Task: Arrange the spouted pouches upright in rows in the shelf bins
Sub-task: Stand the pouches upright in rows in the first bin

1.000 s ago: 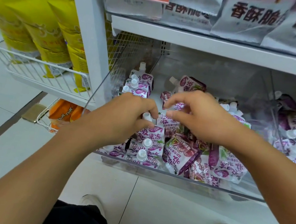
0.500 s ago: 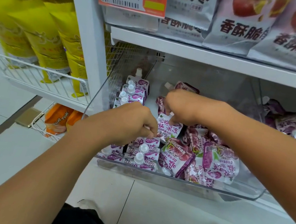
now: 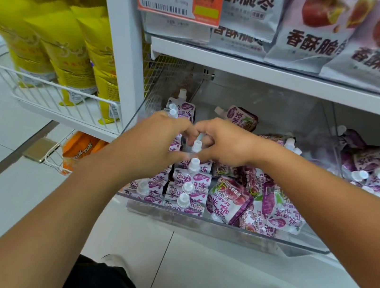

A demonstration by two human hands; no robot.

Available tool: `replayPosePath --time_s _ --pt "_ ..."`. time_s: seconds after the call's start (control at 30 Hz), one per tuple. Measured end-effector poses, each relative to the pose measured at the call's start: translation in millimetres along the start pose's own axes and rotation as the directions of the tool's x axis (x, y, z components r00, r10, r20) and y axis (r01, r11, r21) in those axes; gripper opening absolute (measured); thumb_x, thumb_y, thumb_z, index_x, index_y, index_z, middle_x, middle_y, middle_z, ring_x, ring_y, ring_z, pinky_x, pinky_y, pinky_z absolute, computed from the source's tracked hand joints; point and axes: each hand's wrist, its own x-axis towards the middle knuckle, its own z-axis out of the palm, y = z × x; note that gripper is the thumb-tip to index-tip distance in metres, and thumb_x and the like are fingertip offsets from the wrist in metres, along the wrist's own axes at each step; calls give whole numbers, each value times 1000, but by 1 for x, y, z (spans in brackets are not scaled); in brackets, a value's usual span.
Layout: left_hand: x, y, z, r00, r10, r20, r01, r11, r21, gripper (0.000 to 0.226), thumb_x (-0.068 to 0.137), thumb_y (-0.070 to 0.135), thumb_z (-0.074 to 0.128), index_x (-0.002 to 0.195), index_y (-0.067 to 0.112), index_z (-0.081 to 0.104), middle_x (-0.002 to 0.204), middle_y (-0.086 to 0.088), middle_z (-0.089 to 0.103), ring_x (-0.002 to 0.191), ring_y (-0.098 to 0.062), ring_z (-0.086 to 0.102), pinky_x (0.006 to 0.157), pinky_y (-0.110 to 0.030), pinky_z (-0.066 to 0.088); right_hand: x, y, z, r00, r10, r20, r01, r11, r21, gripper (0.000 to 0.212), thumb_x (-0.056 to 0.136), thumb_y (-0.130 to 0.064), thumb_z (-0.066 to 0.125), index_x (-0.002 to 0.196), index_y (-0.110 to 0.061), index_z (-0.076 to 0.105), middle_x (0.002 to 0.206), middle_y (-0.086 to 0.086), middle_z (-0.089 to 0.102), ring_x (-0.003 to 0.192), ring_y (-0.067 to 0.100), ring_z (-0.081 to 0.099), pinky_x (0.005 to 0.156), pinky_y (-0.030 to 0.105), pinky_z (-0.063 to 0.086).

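Purple-and-white spouted pouches fill a clear shelf bin. Along its left side several stand upright in a row, white caps up, and more stand at the back left. A loose pile lies on the right, and one pouch lies flat at the back. My left hand and my right hand meet over the left row. Both have curled fingers on one upright pouch, whose cap shows between them; its body is mostly hidden.
A neighbouring clear bin on the right holds more jumbled purple pouches. Above is a white shelf with grey snack bags. Yellow bags stand in a wire basket at left. My shoes are on the tiled floor below.
My right hand has come left from the loose pile to meet my left hand over the left row. A capped pouch now stands between the two hands. The view has tilted up slightly.
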Motion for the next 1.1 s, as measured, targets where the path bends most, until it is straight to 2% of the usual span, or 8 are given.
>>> replayPosePath --time_s 0.13,0.2,0.3,0.47,0.6,0.77,0.97,1.1 --pt "15 -5 14 989 12 149 -30 992 122 30 87 37 70 115 29 61 98 1 56 98 -21 51 76 -35 44 -18 10 -8 990 117 78 -129 977 173 50 85 -5 75 129 -13 52 108 6 74 94 14 71 92 36 56" --pt "22 -5 18 986 37 163 -64 984 167 20 88 34 69 104 24 63 99 -1 64 96 -25 55 74 -35 46 -32 13 -20 994 112 9 -110 987 -119 68 81 -12 80 140 -20 47 123 2 66 106 15 66 94 33 54" --pt "25 -6 21 986 31 164 -62 981 185 9 93 32 61 94 23 63 89 -3 63 86 -27 56 70 -36 47 -42 17 -23 994 105 -39 -109 810 -576 68 78 -25 82 139 -23 51 134 0 58 119 20 55 99 36 48" --pt "23 -8 19 978 35 205 -64 989 135 16 95 27 52 82 20 57 74 -2 59 71 -25 55 66 -44 49 -27 18 -12 988 154 -8 -130 803 -582 54 85 -33 76 132 -15 55 124 6 56 114 27 55 95 42 49" --pt "22 -8 18 969 28 244 -48 996 74 13 97 24 52 86 21 57 77 -1 60 70 -21 55 65 -42 48 -21 17 -9 986 165 6 -130 796 -591 37 84 -15 75 118 -10 61 112 8 55 100 28 58 87 45 53" --pt "22 -9 16 962 63 265 -74 997 32 12 97 23 53 87 24 59 77 1 61 70 -19 56 66 -40 50 -28 18 -32 990 131 -57 -143 892 -429 27 89 -15 70 107 -28 53 87 -6 57 70 16 58 59 35 48" --pt "14 -15 7 961 88 261 -43 984 -173 20 98 40 51 96 27 65 83 1 67 77 -18 61 68 -38 50 9 -2 -26 999 36 -32 -47 880 -473 42 80 -18 80 117 -28 63 101 -6 63 90 19 61 79 35 52" --pt "14 -9 8 998 60 -14 -62 982 -178 17 101 29 50 95 22 64 79 4 64 72 -13 58 64 -32 44 16 6 -24 997 75 -29 -80 971 -226 31 76 -15 84 104 -20 73 96 1 73 91 23 69 84 39 58"
